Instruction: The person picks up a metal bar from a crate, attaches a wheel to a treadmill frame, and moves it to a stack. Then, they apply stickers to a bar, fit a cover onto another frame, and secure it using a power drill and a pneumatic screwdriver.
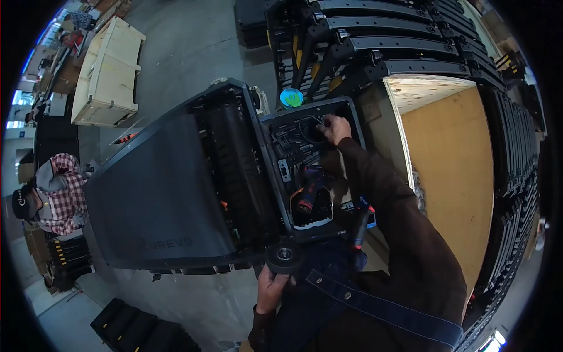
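Observation:
A black round wheel-like part (285, 256) with a metal centre is held in my left hand (273, 288), below the near corner of the large dark machine (161, 193). My right hand (335, 129) reaches into the upper right of a black tray (356, 117), its fingers closed at a thin black ring or cable (309, 128); what the fingertips grip is too small to name. Dark small parts and tools lie in the tray. Nearer me in it, a red and black power drill (306, 200) rests over a light-rimmed container (316, 224).
Right of the tray stands an open plywood crate (451, 170). Black metal frames (399, 44) are stacked behind. A blue and green round item (291, 97) sits at the tray's far edge. A person in a checked shirt (67, 190) is at the left, near a wooden crate (108, 70).

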A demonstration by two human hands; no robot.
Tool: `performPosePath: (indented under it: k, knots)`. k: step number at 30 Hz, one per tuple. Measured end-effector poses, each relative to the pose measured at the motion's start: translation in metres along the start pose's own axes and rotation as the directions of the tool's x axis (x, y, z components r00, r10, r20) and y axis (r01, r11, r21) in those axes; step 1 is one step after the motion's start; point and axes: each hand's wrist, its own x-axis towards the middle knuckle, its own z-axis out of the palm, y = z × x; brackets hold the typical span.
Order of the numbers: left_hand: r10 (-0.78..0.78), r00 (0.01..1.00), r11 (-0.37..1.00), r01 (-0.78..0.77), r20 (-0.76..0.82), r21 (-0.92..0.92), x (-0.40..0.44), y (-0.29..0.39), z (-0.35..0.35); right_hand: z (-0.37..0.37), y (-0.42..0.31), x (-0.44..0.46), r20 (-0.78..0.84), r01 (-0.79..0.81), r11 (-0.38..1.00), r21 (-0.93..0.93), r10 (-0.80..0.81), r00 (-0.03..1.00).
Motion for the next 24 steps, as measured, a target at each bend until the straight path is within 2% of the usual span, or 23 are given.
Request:
performPosePath:
  k: [1, 3, 6, 8, 9, 11, 12, 16, 19, 21, 23, 24]
  knots:
    - [-0.001, 1.0, 1.0, 0.001, 0.0, 0.013, -0.001, -0.001, -0.001, -0.009, -0.01, -0.006, -0.005, 0.015, 1.0, 0.003, -0.015, 1.0]
    - [0.005, 1.0, 1.0, -0.005, -0.012, 0.02, -0.002, -0.002, 0.0, -0.053, -0.051, -0.033, -0.056, 0.102, 0.957, 0.273, -0.09, 0.994]
    - [0.078, 0.993, 0.997, -0.08, 0.09, 0.017, 0.009, 0.001, -0.001, -0.094, -0.11, -0.104, 0.019, 0.206, 0.846, 0.491, -0.247, 0.969]
    - [0.075, 0.99, 0.997, -0.074, 0.119, -0.008, 0.011, 0.002, -0.003, -0.115, -0.143, -0.153, -0.015, 0.448, 0.785, 0.427, -0.49, 0.872]
    - [0.106, 0.983, 0.994, -0.103, 0.148, -0.027, 0.011, 0.003, -0.002, -0.127, -0.159, -0.176, 0.061, 0.432, 0.781, 0.451, -0.51, 0.858]
    - [0.159, 0.97, 0.987, -0.152, 0.181, -0.053, 0.01, 0.005, -0.004, -0.131, -0.173, -0.209, -0.022, 0.584, 0.683, 0.438, -0.642, 0.767]
    - [0.163, 0.965, 0.986, -0.156, 0.206, -0.052, 0.008, 0.004, -0.006, -0.139, -0.181, -0.225, 0.063, 0.535, 0.717, 0.448, -0.622, 0.781]
    - [0.248, 0.929, 0.968, -0.229, 0.273, -0.1, -0.005, -0.015, -0.016, -0.146, -0.191, -0.261, 0.049, 0.581, 0.679, 0.448, -0.668, 0.743]
    - [0.249, 0.929, 0.968, -0.246, 0.273, -0.045, -0.017, -0.024, -0.022, -0.149, -0.204, -0.28, 0.092, 0.516, 0.727, 0.453, -0.613, 0.784]
    - [0.26, 0.938, 0.963, -0.268, 0.229, 0.007, -0.017, -0.041, -0.024, -0.148, -0.217, -0.292, 0.186, 0.411, 0.766, 0.495, -0.555, 0.81]
    - [0.269, 0.946, 0.957, -0.284, 0.181, 0.063, -0.015, -0.056, -0.031, -0.153, -0.235, -0.309, 0.285, 0.455, 0.817, 0.355, -0.558, 0.779]
    - [0.316, 0.932, 0.943, -0.329, 0.175, 0.047, -0.013, -0.06, -0.036, -0.143, -0.234, -0.318, 0.245, 0.496, 0.784, 0.372, -0.599, 0.762]
